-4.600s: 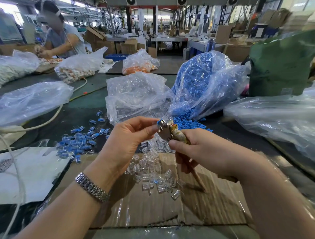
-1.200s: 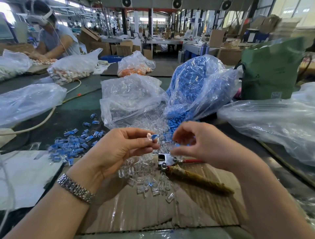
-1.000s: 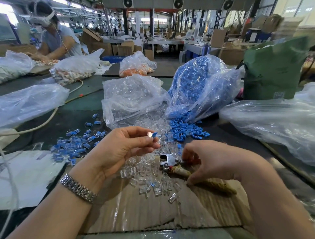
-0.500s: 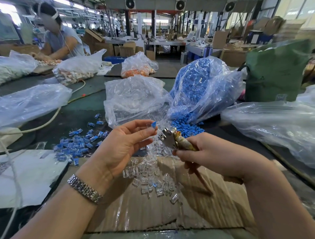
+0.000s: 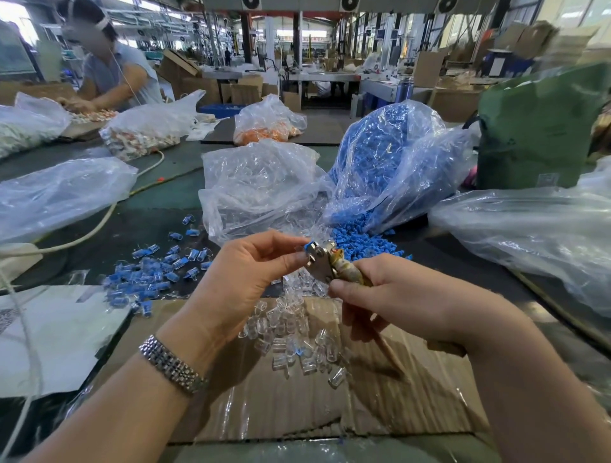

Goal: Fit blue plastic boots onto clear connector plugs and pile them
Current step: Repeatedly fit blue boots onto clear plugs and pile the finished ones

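Pliers (image 5: 325, 262), back in the right hand (image 5: 396, 297), meet the boot (image 5: 309, 247) pinched by the left hand (image 5: 248, 274), probably seating it; pile (image 5: 148, 276) small, bags (image 5: 390, 165) full.

I'm looking across a long dark green surface (image 5: 172, 195) into a big factory hall. Red pillars (image 5: 246, 31) stand at the back, with round fans (image 5: 349, 4) mounted overhead. Cardboard boxes (image 5: 429, 67) pile up along the right side. Daylight glares from windows (image 5: 13, 16) at far left.
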`<state>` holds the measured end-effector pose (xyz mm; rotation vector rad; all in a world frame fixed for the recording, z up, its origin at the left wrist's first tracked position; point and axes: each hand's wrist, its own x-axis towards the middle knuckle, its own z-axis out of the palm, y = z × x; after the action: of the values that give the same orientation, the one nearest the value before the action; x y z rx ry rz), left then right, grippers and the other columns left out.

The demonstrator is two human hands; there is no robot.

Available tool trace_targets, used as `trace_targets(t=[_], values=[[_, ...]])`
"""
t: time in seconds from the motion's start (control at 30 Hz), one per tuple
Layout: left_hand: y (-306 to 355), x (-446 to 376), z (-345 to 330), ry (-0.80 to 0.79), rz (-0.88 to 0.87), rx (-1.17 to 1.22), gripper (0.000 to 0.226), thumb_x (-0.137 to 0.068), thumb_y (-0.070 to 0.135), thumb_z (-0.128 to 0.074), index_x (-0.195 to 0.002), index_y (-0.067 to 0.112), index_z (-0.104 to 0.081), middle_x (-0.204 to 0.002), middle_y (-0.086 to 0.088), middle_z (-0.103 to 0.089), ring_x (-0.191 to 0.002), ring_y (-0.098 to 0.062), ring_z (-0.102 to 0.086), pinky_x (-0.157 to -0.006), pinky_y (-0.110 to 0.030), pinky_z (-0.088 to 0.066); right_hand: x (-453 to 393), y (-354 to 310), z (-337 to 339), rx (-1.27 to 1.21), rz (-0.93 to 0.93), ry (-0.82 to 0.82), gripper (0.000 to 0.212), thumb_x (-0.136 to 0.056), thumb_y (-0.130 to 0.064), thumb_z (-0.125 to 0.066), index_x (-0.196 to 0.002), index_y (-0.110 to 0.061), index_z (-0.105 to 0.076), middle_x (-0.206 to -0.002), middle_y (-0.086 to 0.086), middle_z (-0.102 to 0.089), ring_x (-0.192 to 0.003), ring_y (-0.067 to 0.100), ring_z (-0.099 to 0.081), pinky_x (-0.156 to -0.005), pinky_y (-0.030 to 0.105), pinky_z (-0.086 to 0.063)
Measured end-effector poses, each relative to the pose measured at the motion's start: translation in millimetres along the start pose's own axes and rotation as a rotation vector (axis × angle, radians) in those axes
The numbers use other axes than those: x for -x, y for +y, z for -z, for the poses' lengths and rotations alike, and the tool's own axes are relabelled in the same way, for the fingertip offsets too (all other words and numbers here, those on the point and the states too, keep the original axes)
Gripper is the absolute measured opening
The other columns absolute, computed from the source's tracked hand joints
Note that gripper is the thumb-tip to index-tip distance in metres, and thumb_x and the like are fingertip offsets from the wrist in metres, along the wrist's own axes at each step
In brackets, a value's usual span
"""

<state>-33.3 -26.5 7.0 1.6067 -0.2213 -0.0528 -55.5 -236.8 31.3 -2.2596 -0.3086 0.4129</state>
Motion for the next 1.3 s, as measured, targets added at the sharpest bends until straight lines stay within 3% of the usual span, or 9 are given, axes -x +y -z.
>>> trace_targets(t=[0.13,0.4,0.57,0.67,0.77,0.93,1.13,1.2,1.3], values=[[-3.2,-1.6,0.4,0.008,-0.017,-0.048,0.024,-0.072,0.033,-0.078,-0.096,0.031,-0.081,-0.098,0.002,-0.079,-0.089,-0.008,-0.073,-0.091,-0.061,-0.054,-3.7,-3.8,-6.2,0.019,0.021,0.025,0.043,-0.104,-0.044,-0.048,-0.083,-0.007,-0.051,-0.061,0.010,-0.066,-0.050,0.025,-0.064,-0.050,0.027,-0.050],[-11.1,-7.5,6.6,-0.014,-0.049,-0.053,0.020,-0.077,0.026,-0.077,-0.096,0.027,-0.080,-0.098,-0.001,-0.079,-0.091,-0.012,-0.073,-0.080,-0.039,-0.060,-4.0,-4.1,-6.9,0.031,0.032,0.047,0.067,-0.093,-0.065,-0.044,-0.093,0.001,-0.056,-0.063,0.009,-0.068,-0.052,0.023,-0.068,-0.049,0.022,-0.047],[-6.3,-14.1,35.7,0.142,-0.088,-0.296,0.014,-0.083,0.017,-0.080,-0.093,0.026,-0.077,-0.089,0.006,-0.078,-0.083,-0.006,-0.072,-0.071,-0.017,-0.054,2.4,1.9,4.7,0.317,0.017,0.118,0.045,-0.091,-0.063,-0.057,-0.083,-0.019,-0.056,-0.075,0.004,-0.068,-0.067,0.020,-0.066,-0.064,0.037,-0.050],[-5.4,-19.0,60.6,0.365,-0.009,-0.777,0.015,-0.087,0.013,-0.075,-0.087,0.028,-0.071,-0.081,0.006,-0.071,-0.079,-0.014,-0.068,-0.064,-0.027,-0.046,1.1,5.8,5.3,0.499,-0.030,0.131,0.034,-0.085,-0.055,-0.067,-0.080,-0.023,-0.057,-0.074,-0.005,-0.061,-0.067,0.011,-0.056,-0.060,0.033,-0.043],[-4.9,-19.7,67.1,0.413,0.027,-1.114,0.020,-0.080,0.010,-0.072,-0.088,0.029,-0.071,-0.092,0.003,-0.066,-0.095,-0.025,-0.063,-0.078,-0.038,-0.049,-3.9,9.4,-0.6,0.601,-0.029,0.093,0.029,-0.080,-0.048,-0.072,-0.083,-0.023,-0.056,-0.082,-0.006,-0.059,-0.075,0.012,-0.054,-0.070,0.037,-0.048],[-15.3,-16.3,37.6,0.103,-0.188,-1.004,0.013,-0.088,0.018,-0.075,-0.095,0.029,-0.078,-0.091,0.016,-0.062,-0.084,-0.001,-0.059,-0.083,-0.029,-0.048,-8.6,10.3,-5.4,0.648,-0.012,0.062,0.036,-0.079,-0.051,-0.077,-0.093,-0.024,-0.059,-0.094,-0.006,-0.054,-0.086,0.016,-0.053,-0.080,0.039,-0.051],[-32.6,-24.0,23.8,0.093,-0.200,-1.077,0.014,-0.085,0.036,-0.079,-0.089,0.024,-0.073,-0.082,0.018,-0.057,-0.078,-0.003,-0.054,-0.074,-0.025,-0.043,-7.1,14.5,-0.6,0.561,-0.020,0.032,0.046,-0.074,-0.068,-0.075,-0.093,-0.029,-0.061,-0.091,-0.011,-0.059,-0.083,0.005,-0.056,-0.072,0.028,-0.048],[-32.6,-25.8,22.3,0.110,-0.178,-1.071,0.016,-0.083,0.037,-0.081,-0.083,0.025,-0.070,-0.079,0.018,-0.058,-0.074,0.001,-0.054,-0.070,-0.025,-0.044,-6.3,16.5,6.6,0.468,-0.021,0.124,0.038,-0.083,-0.065,-0.068,-0.087,-0.028,-0.065,-0.080,-0.012,-0.067,-0.072,0.000,-0.061,-0.061,0.022,-0.044],[-32.3,-25.6,22.3,0.118,-0.130,-1.058,0.022,-0.082,0.038,-0.082,-0.078,0.027,-0.065,-0.078,0.013,-0.063,-0.075,-0.003,-0.059,-0.073,-0.031,-0.054,-8.1,25.4,23.3,0.418,-0.056,0.372,0.027,-0.096,-0.050,-0.061,-0.086,-0.025,-0.066,-0.076,-0.009,-0.067,-0.071,0.010,-0.063,-0.063,0.031,-0.049]])
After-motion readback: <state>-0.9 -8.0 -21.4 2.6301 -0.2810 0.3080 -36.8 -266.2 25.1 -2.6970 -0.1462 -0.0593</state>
